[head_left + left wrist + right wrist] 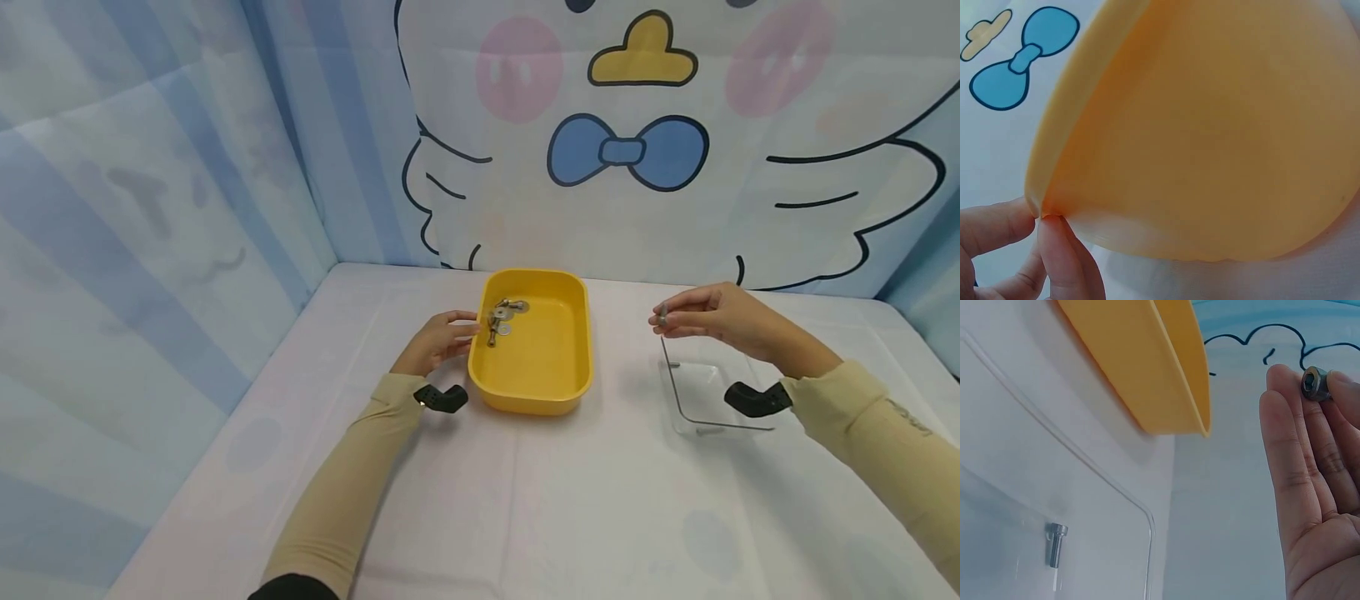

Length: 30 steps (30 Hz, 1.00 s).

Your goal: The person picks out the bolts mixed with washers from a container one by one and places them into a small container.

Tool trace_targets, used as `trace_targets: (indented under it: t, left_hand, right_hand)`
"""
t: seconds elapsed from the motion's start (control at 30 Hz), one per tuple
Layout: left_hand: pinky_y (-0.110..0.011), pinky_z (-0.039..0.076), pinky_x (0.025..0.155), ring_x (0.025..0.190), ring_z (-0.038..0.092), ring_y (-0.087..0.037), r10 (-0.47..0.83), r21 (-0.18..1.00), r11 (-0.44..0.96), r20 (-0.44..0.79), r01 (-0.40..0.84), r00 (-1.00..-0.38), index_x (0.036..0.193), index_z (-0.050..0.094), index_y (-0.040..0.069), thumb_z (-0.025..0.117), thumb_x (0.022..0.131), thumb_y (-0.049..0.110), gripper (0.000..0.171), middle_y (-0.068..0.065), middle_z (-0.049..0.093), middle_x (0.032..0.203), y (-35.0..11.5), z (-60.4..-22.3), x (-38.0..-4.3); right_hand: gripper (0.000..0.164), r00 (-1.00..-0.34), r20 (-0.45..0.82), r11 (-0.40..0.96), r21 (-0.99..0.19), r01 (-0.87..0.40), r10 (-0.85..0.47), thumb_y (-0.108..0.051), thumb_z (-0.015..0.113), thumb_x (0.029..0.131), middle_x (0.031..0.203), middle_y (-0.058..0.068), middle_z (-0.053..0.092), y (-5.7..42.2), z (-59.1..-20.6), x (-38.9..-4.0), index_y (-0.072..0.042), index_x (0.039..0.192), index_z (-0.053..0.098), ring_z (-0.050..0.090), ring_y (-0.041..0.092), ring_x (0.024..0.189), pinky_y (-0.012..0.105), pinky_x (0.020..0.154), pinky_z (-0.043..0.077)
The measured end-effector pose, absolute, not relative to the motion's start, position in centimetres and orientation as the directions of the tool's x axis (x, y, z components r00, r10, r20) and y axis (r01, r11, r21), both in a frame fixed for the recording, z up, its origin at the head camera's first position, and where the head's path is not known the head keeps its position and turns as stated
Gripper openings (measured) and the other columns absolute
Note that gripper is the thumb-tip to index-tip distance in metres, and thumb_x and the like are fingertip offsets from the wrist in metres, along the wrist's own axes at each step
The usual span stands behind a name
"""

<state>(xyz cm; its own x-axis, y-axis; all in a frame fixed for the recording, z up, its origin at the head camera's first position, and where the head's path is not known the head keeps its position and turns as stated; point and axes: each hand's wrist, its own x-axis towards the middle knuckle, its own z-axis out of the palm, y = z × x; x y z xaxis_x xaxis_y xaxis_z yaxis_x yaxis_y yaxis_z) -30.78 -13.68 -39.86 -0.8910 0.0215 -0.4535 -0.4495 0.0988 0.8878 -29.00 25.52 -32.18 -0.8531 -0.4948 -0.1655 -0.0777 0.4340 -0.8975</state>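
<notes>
Because the small grey metal socket-head bolt [1315, 384] sits only at the fingertips of the right hand [705, 315], it could slip and drop if the thumb loosens or its smooth head rolls; a tug from the left hand [438, 342] could also tilt the yellow rounded-rectangular plastic tub [555, 367]. The right grip is narrow, pinching that bolt, with another silver metal bolt [1056, 545] below it in the clear plastic tray [708, 385]. The left grip pinches the tub's rim, beside the metal bolts and washers [501, 314] inside.
</notes>
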Motion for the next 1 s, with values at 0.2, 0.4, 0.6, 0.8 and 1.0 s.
trace_targets:
  t: [0.2,0.4,0.6,0.8,1.0]
  left_hand:
    - [-0.017,0.053,0.072,0.082,0.058,-0.011,0.015,0.886,0.103,-0.456,-0.452,-0.890,0.131,0.052,0.010,0.065,0.089,0.015,0.044,-0.011,0.058,0.125,-13.6,-39.8,-30.7]
    - [-0.019,0.053,0.078,0.083,0.058,-0.011,0.014,0.886,0.108,-0.454,-0.450,-0.891,0.131,0.052,0.010,0.065,0.089,0.015,0.044,-0.011,0.058,0.126,-13.5,-39.7,-30.7]
    - [-0.019,0.053,0.077,0.081,0.057,-0.011,0.007,0.884,0.106,-0.460,-0.456,-0.888,0.130,0.053,0.010,0.065,0.089,0.015,0.043,-0.011,0.058,0.126,-13.5,-39.6,-30.6]
    - [-0.021,0.053,0.081,0.083,0.057,-0.012,0.011,0.884,0.115,-0.457,-0.453,-0.889,0.131,0.052,0.010,0.064,0.090,0.015,0.043,-0.011,0.057,0.127,-13.5,-39.5,-30.5]
    - [-0.021,0.053,0.083,0.084,0.058,-0.012,0.010,0.884,0.114,-0.458,-0.454,-0.889,0.130,0.052,0.011,0.064,0.090,0.015,0.043,-0.011,0.057,0.127,-13.5,-39.4,-30.5]
  right_hand:
    - [0.037,-0.864,-0.151,0.445,-0.891,-0.091,-0.481,-0.017,0.060,0.092,0.101,-0.012,0.071,26.3,-32.4,-28.5,0.007,0.120,0.056,0.068,0.007,0.095,0.016,0.083,0.053]
    - [0.027,-0.863,-0.130,0.418,-0.903,-0.101,-0.489,-0.012,0.060,0.092,0.100,-0.009,0.072,27.3,-32.6,-28.2,0.003,0.114,0.061,0.068,0.008,0.094,0.016,0.082,0.053]
    - [0.024,-0.852,-0.112,0.394,-0.912,-0.117,-0.512,-0.009,0.056,0.094,0.102,-0.009,0.071,28.5,-33.0,-28.2,0.001,0.114,0.062,0.068,0.009,0.096,0.016,0.082,0.053]
    - [0.023,-0.868,-0.116,0.418,-0.902,-0.111,-0.482,-0.010,0.056,0.094,0.102,-0.010,0.071,29.4,-33.4,-28.0,-0.001,0.114,0.062,0.068,0.007,0.094,0.014,0.082,0.052]
    - [0.021,-0.871,-0.105,0.391,-0.914,-0.105,-0.480,-0.006,0.054,0.094,0.102,-0.008,0.071,30.4,-33.8,-27.8,-0.003,0.112,0.064,0.068,0.007,0.093,0.015,0.081,0.053]
